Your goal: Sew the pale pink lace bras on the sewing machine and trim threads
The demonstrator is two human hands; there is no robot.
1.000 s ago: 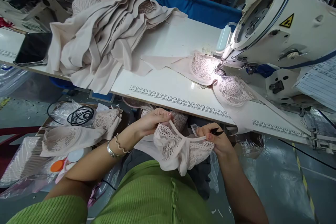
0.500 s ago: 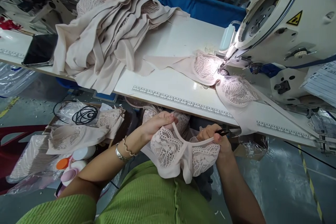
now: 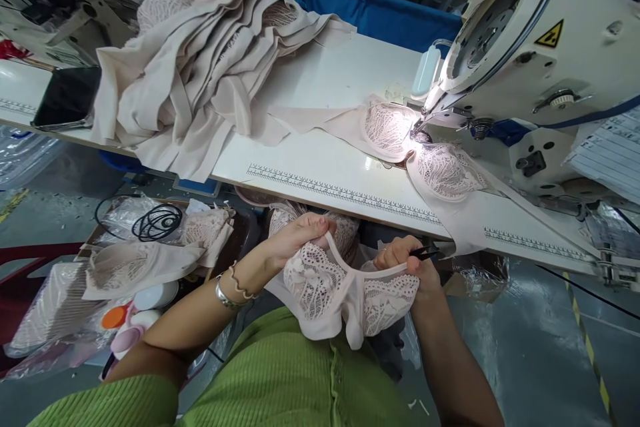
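Dipping at centre | bra (image 3: pixel 355 297) | pale pinkish-beige | scalloped lace cups (image 3: pixel 315 283)

Over there, right of centre, white glare under the sewing machine (image 3: pixel 580 73) bleaches a lace cup (image 3: pixel 384 130) — the held bra (image 3: pixel 315 283), lower middle, gets softer light, the floor (image 3: pixel 540 360) dim, frame edges stretched.

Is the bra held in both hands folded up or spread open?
Spread open: the left hand and right hand hold the bra between them, both lace cups showing.
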